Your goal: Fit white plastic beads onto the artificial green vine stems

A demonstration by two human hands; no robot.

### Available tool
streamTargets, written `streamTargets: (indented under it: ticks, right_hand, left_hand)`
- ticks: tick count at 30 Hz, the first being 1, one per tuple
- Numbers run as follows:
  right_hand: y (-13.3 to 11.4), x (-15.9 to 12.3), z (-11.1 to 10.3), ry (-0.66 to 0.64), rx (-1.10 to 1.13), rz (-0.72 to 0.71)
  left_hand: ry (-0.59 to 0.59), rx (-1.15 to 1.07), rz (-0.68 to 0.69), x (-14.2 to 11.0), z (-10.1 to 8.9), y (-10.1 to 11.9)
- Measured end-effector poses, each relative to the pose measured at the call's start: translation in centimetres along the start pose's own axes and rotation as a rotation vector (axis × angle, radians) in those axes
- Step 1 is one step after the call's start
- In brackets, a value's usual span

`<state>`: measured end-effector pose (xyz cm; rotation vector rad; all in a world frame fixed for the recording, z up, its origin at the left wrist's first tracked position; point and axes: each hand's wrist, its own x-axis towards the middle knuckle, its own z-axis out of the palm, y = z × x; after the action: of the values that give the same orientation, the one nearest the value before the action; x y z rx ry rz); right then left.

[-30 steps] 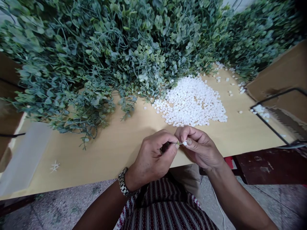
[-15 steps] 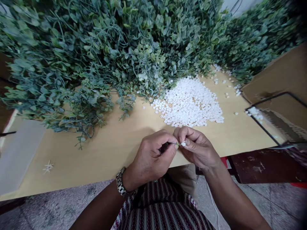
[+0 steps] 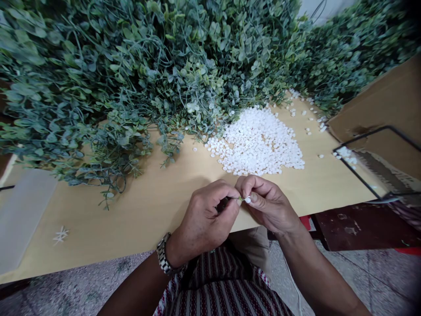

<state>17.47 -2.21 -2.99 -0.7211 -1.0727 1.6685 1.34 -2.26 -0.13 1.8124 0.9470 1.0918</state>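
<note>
Near the table's front edge, my left hand (image 3: pixel 210 213) pinches a thin green stem (image 3: pixel 240 199) between thumb and forefinger. Fingertip to fingertip with it, my right hand (image 3: pixel 268 204) grips a small white bead-like piece (image 3: pixel 247 199). The piece sits at the tip of the stem; whether the stem passes into it is too small to tell. Just beyond my hands lies a spread heap of the same small white pieces (image 3: pixel 259 142). Behind the heap rises a dense mass of artificial green foliage (image 3: pixel 184 66).
A brown cardboard box (image 3: pixel 381 105) and a black wire frame (image 3: pixel 358 175) stand at the right, with loose white pieces beside them. On the left are a small white star-shaped piece (image 3: pixel 61 235) and a pale sheet (image 3: pixel 26 215). A dark red bench (image 3: pixel 355 226) sits below the table.
Both hands stay together, still holding the stem and the white piece, with barely any finger movement. The whole view has shifted slightly.
</note>
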Motion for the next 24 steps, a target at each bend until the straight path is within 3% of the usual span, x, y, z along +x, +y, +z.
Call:
streamTargets:
  ticks: [24]
  right_hand:
    - [-0.35,0.01,0.50,0.042,0.126,0.063]
  left_hand:
    - [-0.008,-0.047,-0.019,0.11,0.25,0.14]
